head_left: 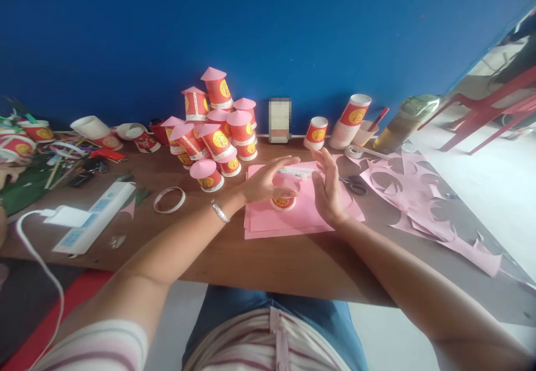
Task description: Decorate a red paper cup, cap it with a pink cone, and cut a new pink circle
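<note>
A small red paper cup point(283, 203) with a yellow emblem stands upside down on a stack of pink paper sheets point(274, 224). On top of it is a pink paper cone point(286, 181). My left hand point(267, 182) curves about the cone from the left, fingers and thumb wide apart; the thumb passes in front of the cone, and I cannot tell whether it touches. My right hand point(329, 191) is open to the right of the cup, fingers stretched upward, holding nothing. A pen or slim tube point(295, 172) lies on the paper behind the cone.
Cone-topped red cups point(218, 142) are piled at left centre. Further right are a red cup point(316, 133), stacked cups point(352, 120), a bottle point(405, 123), scissors point(355, 186) and pink paper scraps point(422, 203). A power strip point(95, 217) and paper ring point(169, 200) lie left.
</note>
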A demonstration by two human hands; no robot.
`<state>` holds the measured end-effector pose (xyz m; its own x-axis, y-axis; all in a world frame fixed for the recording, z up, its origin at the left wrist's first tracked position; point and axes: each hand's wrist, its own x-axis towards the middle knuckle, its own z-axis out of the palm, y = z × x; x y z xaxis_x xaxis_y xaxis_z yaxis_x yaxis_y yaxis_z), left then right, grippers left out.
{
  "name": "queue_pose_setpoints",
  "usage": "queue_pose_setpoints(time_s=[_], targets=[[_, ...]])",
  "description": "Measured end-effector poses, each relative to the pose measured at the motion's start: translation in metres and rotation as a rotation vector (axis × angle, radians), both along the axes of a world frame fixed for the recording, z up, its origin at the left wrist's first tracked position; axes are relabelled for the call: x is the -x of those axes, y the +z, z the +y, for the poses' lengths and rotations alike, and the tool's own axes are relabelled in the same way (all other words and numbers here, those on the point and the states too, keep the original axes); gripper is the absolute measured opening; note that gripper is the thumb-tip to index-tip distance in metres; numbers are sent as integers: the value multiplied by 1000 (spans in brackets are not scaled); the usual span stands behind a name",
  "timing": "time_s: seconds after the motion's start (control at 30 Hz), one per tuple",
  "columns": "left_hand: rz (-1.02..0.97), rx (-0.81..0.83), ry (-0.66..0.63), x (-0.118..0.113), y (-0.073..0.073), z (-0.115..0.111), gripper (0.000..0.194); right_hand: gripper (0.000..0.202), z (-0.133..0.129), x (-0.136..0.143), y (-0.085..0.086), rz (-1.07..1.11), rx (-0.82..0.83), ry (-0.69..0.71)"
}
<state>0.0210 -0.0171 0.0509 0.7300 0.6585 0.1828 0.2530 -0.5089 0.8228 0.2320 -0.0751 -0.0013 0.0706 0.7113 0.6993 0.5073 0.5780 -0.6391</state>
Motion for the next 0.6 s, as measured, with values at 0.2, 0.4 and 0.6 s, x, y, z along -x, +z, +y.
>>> queue_pose_setpoints(time_s=[0.2,0.4,0.6], targets=[[80,-29,-42,-14,-3,12,81,54,6,-8,-1,17,58,-27],[64,-57,-110,-22,-8,15,60,54,6,-9,-2,31,76,5],[108,-74,-102,-18,-2,15,69,56,4,-10,-1,-9,60,21]])
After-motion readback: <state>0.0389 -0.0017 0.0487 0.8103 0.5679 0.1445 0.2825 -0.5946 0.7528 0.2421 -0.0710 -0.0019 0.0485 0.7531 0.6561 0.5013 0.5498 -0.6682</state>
